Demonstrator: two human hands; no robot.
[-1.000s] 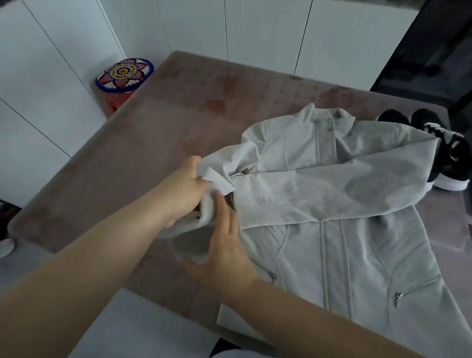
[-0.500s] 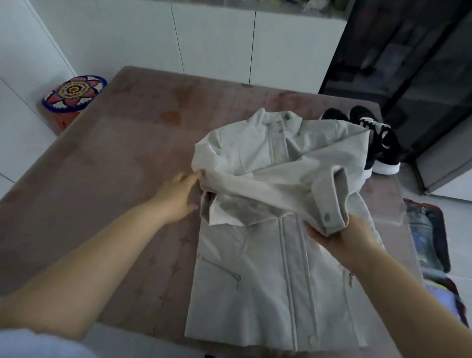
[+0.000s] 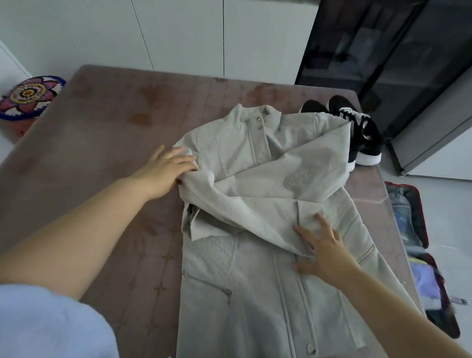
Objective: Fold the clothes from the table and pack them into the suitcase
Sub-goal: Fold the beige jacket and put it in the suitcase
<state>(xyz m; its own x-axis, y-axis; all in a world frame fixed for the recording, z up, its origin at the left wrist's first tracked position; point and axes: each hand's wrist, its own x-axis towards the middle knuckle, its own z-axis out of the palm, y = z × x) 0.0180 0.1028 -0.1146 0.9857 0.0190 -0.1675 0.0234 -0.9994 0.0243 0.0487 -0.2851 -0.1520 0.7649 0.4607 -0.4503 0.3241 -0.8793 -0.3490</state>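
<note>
A light grey jacket [image 3: 249,291] lies front-up on the brown table [image 3: 100,162], collar away from me. Both sleeves are folded across its chest, one over the other. My left hand [image 3: 165,168] lies flat on the jacket's left shoulder fold, fingers straight. My right hand [image 3: 323,248] presses flat on the cuff end of the upper sleeve, fingers spread. An open suitcase [image 3: 419,242] with a red rim lies on the floor to the right of the table, with clothes inside.
A pair of black and white sneakers [image 3: 359,131] sits on the table's far right corner, touching the jacket's shoulder. A colourful round stool [image 3: 28,97] stands beyond the left edge. White cabinets and a dark glass cabinet [image 3: 396,52] line the back.
My right hand carried the left sleeve across the jacket and laid it down, and it now presses the cuff flat. My left hand shifted onto the shoulder fold.
</note>
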